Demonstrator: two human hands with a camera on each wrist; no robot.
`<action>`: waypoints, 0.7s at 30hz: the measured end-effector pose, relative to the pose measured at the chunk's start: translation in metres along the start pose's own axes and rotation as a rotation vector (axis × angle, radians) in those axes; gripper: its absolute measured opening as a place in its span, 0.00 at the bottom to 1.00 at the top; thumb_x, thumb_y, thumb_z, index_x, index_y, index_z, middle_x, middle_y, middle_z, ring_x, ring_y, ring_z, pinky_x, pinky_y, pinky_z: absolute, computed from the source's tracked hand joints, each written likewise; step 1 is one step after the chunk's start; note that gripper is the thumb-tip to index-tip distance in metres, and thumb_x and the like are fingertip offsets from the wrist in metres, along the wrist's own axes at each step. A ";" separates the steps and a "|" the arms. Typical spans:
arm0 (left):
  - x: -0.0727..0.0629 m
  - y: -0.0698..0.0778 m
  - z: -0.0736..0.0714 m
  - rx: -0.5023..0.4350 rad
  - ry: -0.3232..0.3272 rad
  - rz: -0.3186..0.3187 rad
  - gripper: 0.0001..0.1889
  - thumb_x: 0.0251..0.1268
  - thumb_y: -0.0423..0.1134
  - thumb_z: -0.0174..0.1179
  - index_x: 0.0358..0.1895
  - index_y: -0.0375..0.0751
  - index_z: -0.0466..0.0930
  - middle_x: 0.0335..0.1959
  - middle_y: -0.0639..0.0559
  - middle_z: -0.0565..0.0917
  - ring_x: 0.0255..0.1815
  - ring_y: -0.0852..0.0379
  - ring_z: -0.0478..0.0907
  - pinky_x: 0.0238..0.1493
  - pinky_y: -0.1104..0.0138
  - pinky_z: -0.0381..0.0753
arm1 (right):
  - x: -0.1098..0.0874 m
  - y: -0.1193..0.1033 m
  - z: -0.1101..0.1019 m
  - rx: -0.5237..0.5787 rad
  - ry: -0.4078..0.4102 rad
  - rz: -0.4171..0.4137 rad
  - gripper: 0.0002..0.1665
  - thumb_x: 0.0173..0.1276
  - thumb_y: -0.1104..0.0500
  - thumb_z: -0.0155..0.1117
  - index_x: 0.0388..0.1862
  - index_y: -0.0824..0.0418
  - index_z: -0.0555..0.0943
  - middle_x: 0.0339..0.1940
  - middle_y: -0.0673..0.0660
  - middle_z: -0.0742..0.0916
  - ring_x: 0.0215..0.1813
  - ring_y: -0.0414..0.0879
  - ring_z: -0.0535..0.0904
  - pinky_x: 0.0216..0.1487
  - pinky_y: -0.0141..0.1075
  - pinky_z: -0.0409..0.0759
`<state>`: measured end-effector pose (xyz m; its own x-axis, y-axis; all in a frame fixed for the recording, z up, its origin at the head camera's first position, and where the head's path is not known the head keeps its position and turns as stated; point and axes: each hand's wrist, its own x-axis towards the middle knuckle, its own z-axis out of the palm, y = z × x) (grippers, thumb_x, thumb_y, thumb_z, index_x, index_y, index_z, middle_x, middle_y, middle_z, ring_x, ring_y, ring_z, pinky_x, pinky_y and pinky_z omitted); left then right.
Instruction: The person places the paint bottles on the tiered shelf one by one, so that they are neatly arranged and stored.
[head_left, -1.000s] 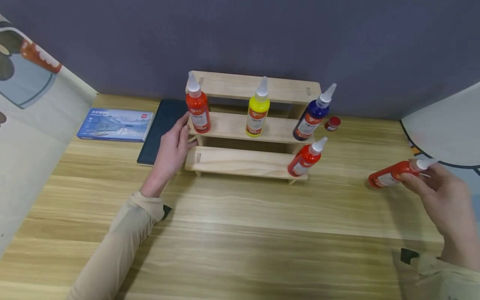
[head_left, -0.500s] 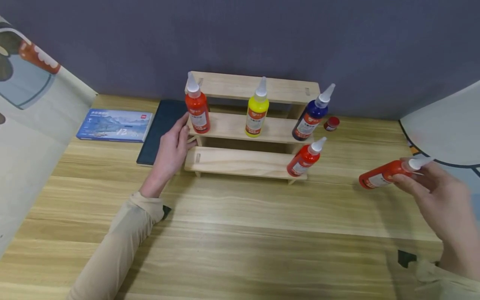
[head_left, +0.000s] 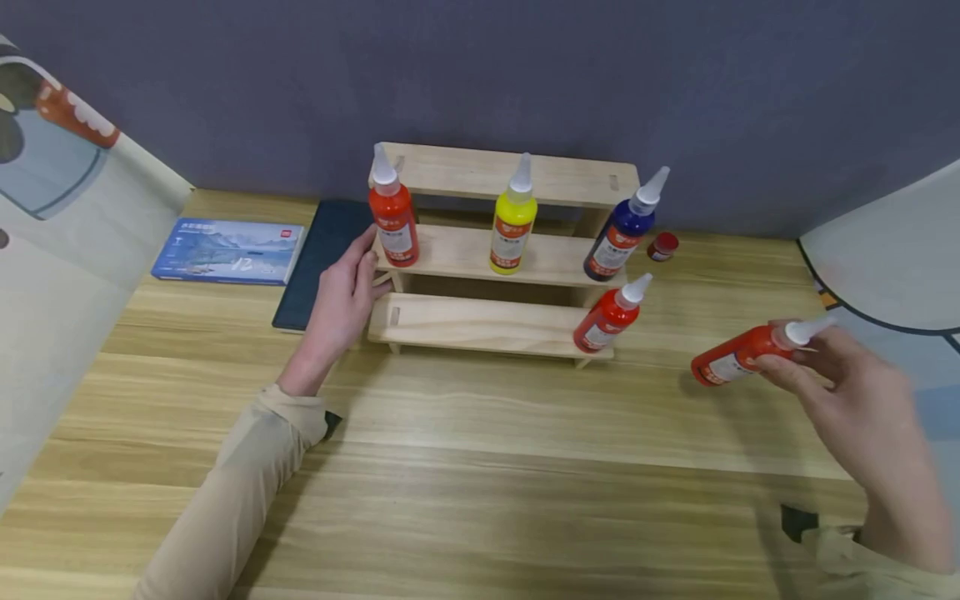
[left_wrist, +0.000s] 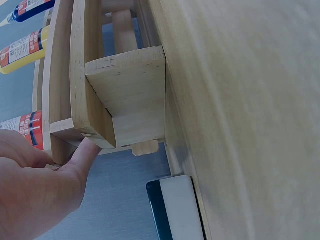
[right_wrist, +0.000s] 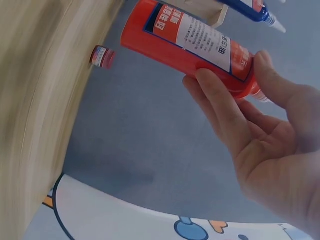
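Observation:
On the right, my right hand [head_left: 862, 400] pinches a red squeeze bottle [head_left: 731, 357] near its neck, thumb on one side and fingers on the other. The bottle leans, its clear nozzle toward the hand, above the table. My left hand [head_left: 341, 292] grips the left end of a three-step wooden rack [head_left: 480, 321], its fingers at the middle board [left_wrist: 100, 127]. Along the middle step stand a red bottle [head_left: 395, 229], a yellow bottle [head_left: 513, 233] and a dark blue bottle [head_left: 619, 242]. Another red bottle [head_left: 606, 321] stands at the right end of the lowest step.
Behind the rack rises a dark grey-blue panel [head_left: 510, 75]. A small red-lidded jar [head_left: 663, 246] sits right of the rack. To the left lie a blue flat box [head_left: 228, 252] and a dark flat pad [head_left: 300, 300] on the wood-grain table [head_left: 450, 500].
My right hand has moved left with the red bottle, bringing it closer to the rack. The left hand and the bottles on the rack stay in place.

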<state>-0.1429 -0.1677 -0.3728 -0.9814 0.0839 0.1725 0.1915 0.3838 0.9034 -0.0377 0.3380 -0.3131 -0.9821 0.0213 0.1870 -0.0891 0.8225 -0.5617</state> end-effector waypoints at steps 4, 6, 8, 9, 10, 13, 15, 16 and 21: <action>0.001 -0.001 0.000 0.002 0.004 0.000 0.26 0.92 0.34 0.41 0.84 0.31 0.58 0.80 0.35 0.66 0.63 0.32 0.82 0.61 0.53 0.87 | -0.001 -0.005 0.002 0.032 0.002 -0.018 0.24 0.73 0.68 0.75 0.64 0.72 0.80 0.52 0.30 0.80 0.50 0.09 0.70 0.42 0.07 0.73; 0.001 -0.002 0.000 0.003 0.006 0.000 0.26 0.92 0.34 0.41 0.84 0.31 0.58 0.80 0.34 0.66 0.63 0.32 0.82 0.61 0.53 0.87 | -0.002 -0.009 0.004 0.044 0.007 -0.025 0.23 0.72 0.69 0.75 0.63 0.71 0.81 0.52 0.28 0.80 0.50 0.10 0.72 0.42 0.07 0.74; 0.001 -0.002 0.000 0.009 0.007 0.001 0.26 0.92 0.34 0.41 0.84 0.31 0.58 0.80 0.34 0.67 0.62 0.32 0.83 0.60 0.54 0.87 | -0.003 -0.013 0.005 0.058 0.014 -0.034 0.23 0.71 0.70 0.76 0.63 0.70 0.81 0.51 0.24 0.78 0.50 0.12 0.73 0.43 0.08 0.75; 0.001 -0.002 0.000 0.013 0.008 0.002 0.26 0.92 0.34 0.41 0.84 0.31 0.58 0.80 0.34 0.67 0.62 0.32 0.83 0.60 0.54 0.87 | -0.003 -0.015 0.006 0.064 0.017 -0.040 0.23 0.70 0.70 0.76 0.62 0.70 0.82 0.51 0.24 0.78 0.50 0.12 0.74 0.43 0.08 0.75; 0.001 -0.002 0.000 0.016 0.009 0.003 0.26 0.91 0.34 0.41 0.84 0.31 0.58 0.80 0.34 0.67 0.61 0.32 0.83 0.60 0.54 0.87 | -0.004 -0.017 0.007 0.066 0.018 -0.043 0.23 0.70 0.70 0.76 0.62 0.70 0.82 0.51 0.24 0.77 0.50 0.12 0.74 0.43 0.08 0.75; 0.000 -0.002 0.000 0.023 0.010 0.009 0.26 0.92 0.34 0.41 0.84 0.30 0.58 0.80 0.34 0.67 0.61 0.32 0.84 0.60 0.54 0.87 | -0.006 -0.022 0.010 0.077 0.024 -0.053 0.23 0.69 0.71 0.77 0.61 0.70 0.83 0.52 0.28 0.79 0.50 0.14 0.75 0.45 0.09 0.76; 0.001 -0.002 0.000 0.023 0.011 0.011 0.26 0.92 0.34 0.41 0.84 0.30 0.59 0.79 0.34 0.68 0.61 0.32 0.84 0.59 0.54 0.87 | -0.007 -0.026 0.012 0.081 0.028 -0.057 0.23 0.68 0.71 0.78 0.60 0.70 0.84 0.53 0.35 0.82 0.51 0.15 0.75 0.45 0.09 0.76; 0.001 -0.002 0.000 0.021 0.011 0.011 0.26 0.92 0.34 0.41 0.84 0.30 0.59 0.79 0.34 0.68 0.61 0.32 0.83 0.60 0.54 0.87 | -0.007 -0.027 0.012 0.075 0.030 -0.059 0.23 0.68 0.71 0.78 0.60 0.70 0.84 0.53 0.40 0.83 0.51 0.14 0.75 0.45 0.09 0.76; 0.001 -0.002 0.000 0.010 0.007 0.002 0.26 0.92 0.34 0.41 0.84 0.31 0.58 0.80 0.34 0.67 0.62 0.33 0.83 0.61 0.53 0.87 | -0.008 -0.035 0.016 0.065 0.022 -0.068 0.24 0.66 0.70 0.80 0.59 0.72 0.84 0.55 0.67 0.87 0.51 0.11 0.72 0.46 0.09 0.74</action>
<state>-0.1443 -0.1683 -0.3747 -0.9810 0.0780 0.1775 0.1939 0.3928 0.8990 -0.0292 0.2994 -0.3078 -0.9696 -0.0202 0.2440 -0.1669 0.7839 -0.5981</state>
